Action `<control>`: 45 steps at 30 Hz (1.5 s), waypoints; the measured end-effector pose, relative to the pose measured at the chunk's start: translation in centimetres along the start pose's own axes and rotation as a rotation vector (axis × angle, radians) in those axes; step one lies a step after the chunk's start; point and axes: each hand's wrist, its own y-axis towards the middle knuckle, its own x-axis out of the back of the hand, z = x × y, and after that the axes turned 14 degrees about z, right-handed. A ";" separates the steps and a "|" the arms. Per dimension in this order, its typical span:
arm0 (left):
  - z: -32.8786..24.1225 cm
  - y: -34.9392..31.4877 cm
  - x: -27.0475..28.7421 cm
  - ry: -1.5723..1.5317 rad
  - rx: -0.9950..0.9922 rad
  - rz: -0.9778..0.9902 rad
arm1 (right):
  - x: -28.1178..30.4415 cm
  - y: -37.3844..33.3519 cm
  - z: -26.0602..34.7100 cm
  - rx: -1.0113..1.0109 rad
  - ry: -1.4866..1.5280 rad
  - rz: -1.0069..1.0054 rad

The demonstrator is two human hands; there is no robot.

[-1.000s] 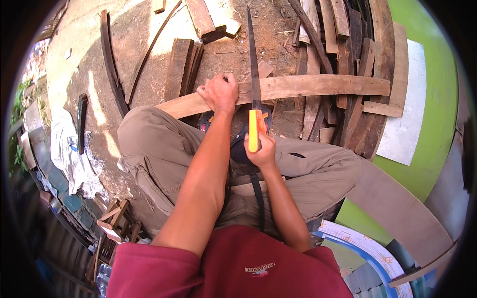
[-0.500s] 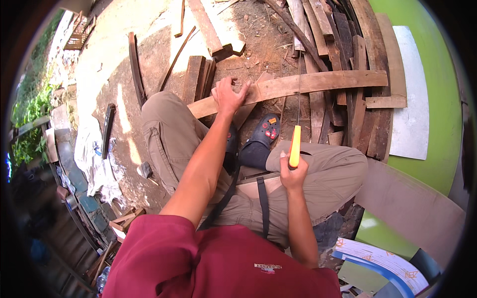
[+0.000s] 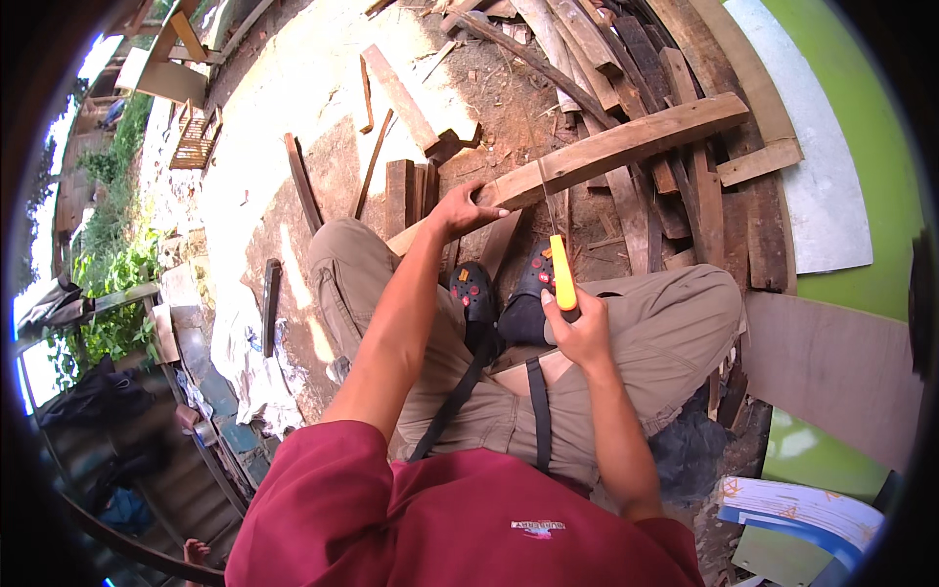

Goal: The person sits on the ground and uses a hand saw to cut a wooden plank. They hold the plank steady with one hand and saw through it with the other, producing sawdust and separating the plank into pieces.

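Yellow-handled saw: we see the right hand wrapped round its handle, blade crossing the long plank. Left hand grasps the plank left of the blade; plank's right end overlies the far-right timber pile.

Pretty clearly a rough outdoor woodworking spot tbh: handsaw in the right fingers, long plank against the left fingers, messy timber pile off to their right, sunlit bare ground beyond them, leafy greenery way out left of them.
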 end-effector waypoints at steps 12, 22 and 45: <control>1.9 2.3 2.8 0.158 0.001 -0.355 | 2.3 -1.9 -0.2 0.194 -0.109 -0.019; 0.3 4.1 -2.1 0.733 0.101 -0.568 | 0.8 -1.3 0.0 0.077 -0.143 -0.118; 8.0 1.2 1.1 0.632 0.089 -0.579 | -2.0 -1.4 -1.6 0.143 -0.297 -0.126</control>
